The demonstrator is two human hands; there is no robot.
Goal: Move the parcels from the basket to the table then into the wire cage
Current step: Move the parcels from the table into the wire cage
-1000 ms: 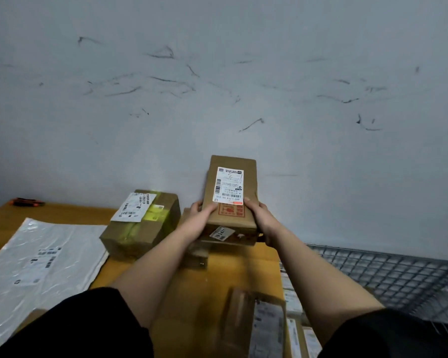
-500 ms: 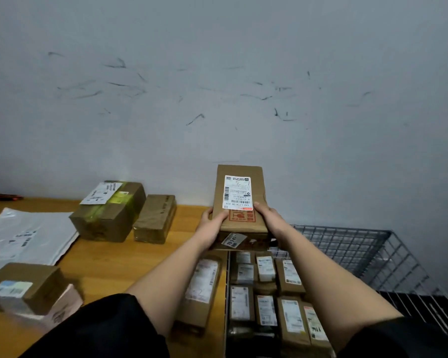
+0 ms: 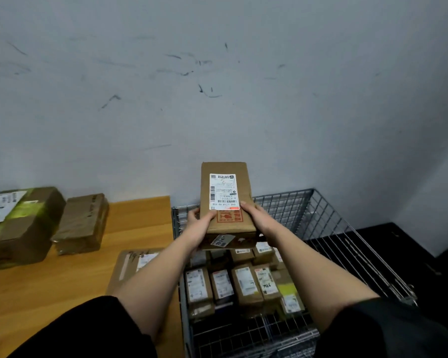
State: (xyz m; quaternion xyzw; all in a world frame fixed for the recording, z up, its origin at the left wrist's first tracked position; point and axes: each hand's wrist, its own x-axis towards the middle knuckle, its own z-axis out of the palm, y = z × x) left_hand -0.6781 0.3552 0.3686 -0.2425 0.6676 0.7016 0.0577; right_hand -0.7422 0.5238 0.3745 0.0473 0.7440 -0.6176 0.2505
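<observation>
A tall brown cardboard parcel [image 3: 225,197] with a white shipping label and a red stamp is held in the air over the wire cage [image 3: 321,223]. My left hand [image 3: 201,224] grips its lower left side and my right hand [image 3: 256,218] grips its lower right side. Below it, several small labelled parcels [image 3: 243,282] stand packed in rows inside the cage. The wooden table [image 3: 62,280] lies to the left, its right edge against the cage.
On the table sit a box with green tape [image 3: 18,226], a smaller brown box [image 3: 82,223] and a flat brown parcel [image 3: 135,264] partly under my left forearm. A scuffed grey wall stands behind. Dark floor lies right of the cage.
Both hands have carried the tall parcel rightward from above the table to above the wire cage. The view has swung right with it, bringing the cage into sight.
</observation>
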